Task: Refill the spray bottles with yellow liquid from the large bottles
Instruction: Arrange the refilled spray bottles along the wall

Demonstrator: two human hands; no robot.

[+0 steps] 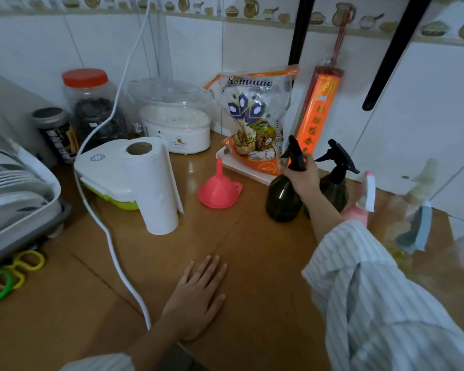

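Two dark green plastic spray bottles (283, 199) stood on the brown bench (225, 250); right hand (302, 178) gripped the nearer one's neck; left hand (196, 298) lay flat, fingers straight, near a pink plastic funnel (219, 188).

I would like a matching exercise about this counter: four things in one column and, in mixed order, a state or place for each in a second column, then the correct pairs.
Things:
1. funnel
2. paper towel roll
3. left hand
4. right hand

States or places:
A. lies flat on the counter, fingers straight
B. grips the neck of a dark spray bottle
C. stands upright in front of a white and green appliance
D. stands with the wide mouth down, spout up

Pairs: 1-D, 2-C, 3-A, 4-B
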